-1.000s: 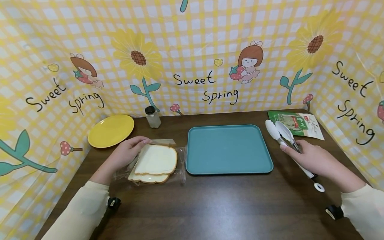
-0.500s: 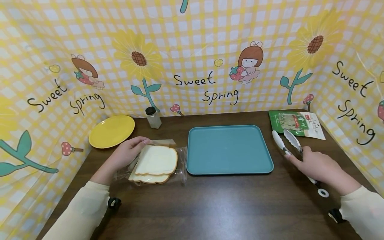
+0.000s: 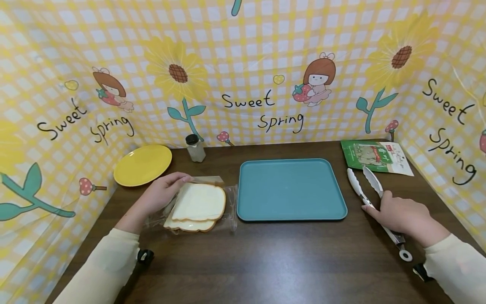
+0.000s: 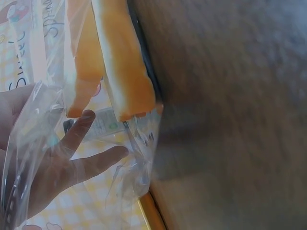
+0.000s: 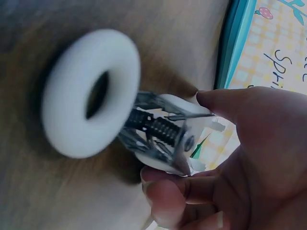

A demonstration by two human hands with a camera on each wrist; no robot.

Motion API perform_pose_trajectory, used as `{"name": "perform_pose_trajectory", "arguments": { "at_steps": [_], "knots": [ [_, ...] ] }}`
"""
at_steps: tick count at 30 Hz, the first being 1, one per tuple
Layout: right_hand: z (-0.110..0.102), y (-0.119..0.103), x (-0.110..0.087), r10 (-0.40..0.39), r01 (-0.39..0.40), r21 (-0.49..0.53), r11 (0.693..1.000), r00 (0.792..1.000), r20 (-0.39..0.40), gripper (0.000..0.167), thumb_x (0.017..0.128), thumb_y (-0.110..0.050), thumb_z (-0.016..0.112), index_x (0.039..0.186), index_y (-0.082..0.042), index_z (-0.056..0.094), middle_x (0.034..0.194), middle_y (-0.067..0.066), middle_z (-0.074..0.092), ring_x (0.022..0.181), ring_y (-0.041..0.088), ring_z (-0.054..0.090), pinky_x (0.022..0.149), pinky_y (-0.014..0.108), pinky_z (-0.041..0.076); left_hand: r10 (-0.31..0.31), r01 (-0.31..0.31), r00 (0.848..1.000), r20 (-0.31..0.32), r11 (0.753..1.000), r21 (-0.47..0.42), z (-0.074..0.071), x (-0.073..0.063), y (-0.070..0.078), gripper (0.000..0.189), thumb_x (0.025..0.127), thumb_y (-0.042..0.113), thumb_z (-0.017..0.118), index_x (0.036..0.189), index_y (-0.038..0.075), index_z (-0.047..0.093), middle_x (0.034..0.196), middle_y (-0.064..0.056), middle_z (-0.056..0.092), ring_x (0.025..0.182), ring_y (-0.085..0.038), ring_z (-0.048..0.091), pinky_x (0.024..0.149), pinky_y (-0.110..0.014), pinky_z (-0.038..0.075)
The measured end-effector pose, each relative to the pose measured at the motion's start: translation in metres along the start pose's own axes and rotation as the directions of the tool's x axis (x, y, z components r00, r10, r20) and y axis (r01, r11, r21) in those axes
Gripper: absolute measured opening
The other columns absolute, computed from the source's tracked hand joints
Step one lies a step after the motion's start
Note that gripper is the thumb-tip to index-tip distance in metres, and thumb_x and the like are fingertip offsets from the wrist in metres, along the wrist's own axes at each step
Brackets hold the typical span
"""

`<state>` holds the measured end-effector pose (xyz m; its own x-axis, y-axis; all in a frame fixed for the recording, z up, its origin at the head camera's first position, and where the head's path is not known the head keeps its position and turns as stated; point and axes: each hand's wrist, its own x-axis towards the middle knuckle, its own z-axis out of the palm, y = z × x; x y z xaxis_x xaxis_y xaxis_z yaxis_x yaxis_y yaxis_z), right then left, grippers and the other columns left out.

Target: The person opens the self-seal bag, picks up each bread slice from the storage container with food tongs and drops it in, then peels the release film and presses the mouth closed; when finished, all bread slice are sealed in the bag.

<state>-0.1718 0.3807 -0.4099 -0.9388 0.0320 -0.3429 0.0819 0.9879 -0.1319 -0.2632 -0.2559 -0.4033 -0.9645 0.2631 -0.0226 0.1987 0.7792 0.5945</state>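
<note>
My left hand (image 3: pixel 167 190) pinches the upper left edge of a clear plastic bag (image 3: pixel 230 211) with two overlapping slices of white bread (image 3: pixel 199 202) in it. In the left wrist view the brown crusts (image 4: pixel 127 67) show end-on, and two fingers spread behind the clear film. My right hand (image 3: pixel 404 215) grips white-tipped tongs (image 3: pixel 356 181) around their arms, at the right of the table. The tips of the tongs stand apart and point toward the back. Close to the right wrist camera are the tongs' white pull ring (image 5: pixel 72 129) and the spring (image 5: pixel 160 130) at the hinge.
A teal tray (image 3: pixel 290 190) lies between the two hands. Behind the bread are a yellow plate (image 3: pixel 142 165) and a black-capped shaker (image 3: pixel 195 150). A green and white food packet (image 3: pixel 373 157) lies at the back right, just beyond the tongs. Patterned cloth (image 3: pixel 250 55) walls the table.
My right hand has drawn the tongs toward me and slightly right, away from the packet, and lowered them; their tips are now wider apart. The left hand and bread bag have stayed in place.
</note>
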Motion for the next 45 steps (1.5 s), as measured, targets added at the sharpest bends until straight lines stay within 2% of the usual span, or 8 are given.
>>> {"name": "perform_pose_trajectory", "arguments": {
  "at_steps": [5,10,15,22,30,36,41,45],
  "knots": [
    [-0.002,0.0,0.001,0.005,-0.005,-0.015,1.0,1.0,0.012,0.09,0.106,-0.071,0.042,0.118,0.018,0.045,0.086,0.02,0.066,0.071,0.033,0.065,0.057,0.046,0.048,-0.007,0.007,1.0,0.001,1.0,-0.001,-0.001,-0.001,0.002,0.054,0.112,0.059,0.041,0.143,0.023,0.066,0.144,-0.008,0.069,0.128,-0.031,0.063,0.107,-0.053,0.05],
    [-0.006,0.001,0.001,0.007,-0.007,-0.011,1.0,0.999,0.036,0.104,0.102,-0.081,0.038,0.123,0.021,0.046,0.092,0.025,0.067,0.073,0.033,0.066,0.057,0.045,0.048,-0.006,0.006,1.0,0.0,1.0,0.001,-0.001,-0.001,0.003,0.054,0.112,0.06,0.041,0.142,0.023,0.067,0.143,-0.009,0.07,0.129,-0.031,0.063,0.107,-0.054,0.05],
    [-0.016,-0.006,-0.005,0.009,-0.01,-0.063,0.998,1.0,-0.015,0.11,0.1,-0.086,0.032,0.125,0.019,0.052,0.098,0.03,0.069,0.077,0.039,0.068,0.056,0.047,0.048,-0.002,0.002,1.0,-0.003,1.0,0.007,-0.002,-0.001,0.002,0.053,0.113,0.059,0.041,0.142,0.023,0.067,0.143,-0.008,0.07,0.128,-0.031,0.063,0.106,-0.053,0.05],
    [-0.031,-0.046,-0.023,-0.062,0.045,-0.115,0.992,0.988,-0.142,0.075,0.107,-0.068,0.042,0.103,0.003,0.066,0.083,0.02,0.069,0.066,0.034,0.063,0.052,0.048,0.046,0.0,0.0,1.0,-0.008,1.0,-0.005,-0.004,-0.001,0.002,0.052,0.113,0.058,0.042,0.142,0.023,0.067,0.143,-0.008,0.07,0.131,-0.031,0.064,0.108,-0.055,0.051],
    [-0.034,-0.103,-0.038,-0.238,0.231,-0.069,0.971,0.96,-0.145,0.056,0.106,-0.064,0.052,0.087,-0.012,0.063,0.068,0.002,0.058,0.059,0.02,0.055,0.051,0.038,0.041,0.005,-0.005,1.0,0.009,1.0,-0.009,-0.005,-0.002,0.005,0.052,0.113,0.057,0.043,0.144,0.022,0.066,0.145,-0.01,0.069,0.135,-0.035,0.063,0.11,-0.059,0.05],
    [-0.033,-0.146,-0.046,-0.39,0.402,0.065,0.914,0.91,-0.143,0.046,0.106,-0.062,0.055,0.092,-0.019,0.067,0.068,-0.007,0.06,0.06,0.011,0.053,0.057,0.032,0.042,-0.004,0.004,1.0,0.005,1.0,-0.004,-0.004,-0.003,0.005,0.053,0.112,0.058,0.043,0.141,0.022,0.067,0.145,-0.01,0.07,0.139,-0.036,0.061,0.113,-0.062,0.049],
    [-0.02,-0.186,-0.05,-0.569,0.566,0.248,0.786,0.819,-0.068,0.042,0.108,-0.058,0.054,0.104,-0.019,0.07,0.07,-0.008,0.064,0.054,0.007,0.059,0.062,0.028,0.05,0.0,0.0,1.0,0.0,1.0,0.0,-0.002,-0.005,0.005,0.051,0.113,0.056,0.043,0.142,0.021,0.067,0.145,-0.011,0.07,0.138,-0.037,0.062,0.112,-0.062,0.05],
    [-0.006,-0.213,-0.052,-0.659,0.624,0.339,0.704,0.752,-0.014,0.041,0.109,-0.055,0.055,0.105,-0.018,0.07,0.068,-0.01,0.064,0.047,0.007,0.06,0.06,0.026,0.052,0.016,-0.016,1.0,-0.002,1.0,0.002,0.001,-0.006,0.005,0.049,0.114,0.053,0.043,0.143,0.022,0.067,0.145,-0.01,0.07,0.138,-0.036,0.063,0.111,-0.061,0.051]
  ]
}}
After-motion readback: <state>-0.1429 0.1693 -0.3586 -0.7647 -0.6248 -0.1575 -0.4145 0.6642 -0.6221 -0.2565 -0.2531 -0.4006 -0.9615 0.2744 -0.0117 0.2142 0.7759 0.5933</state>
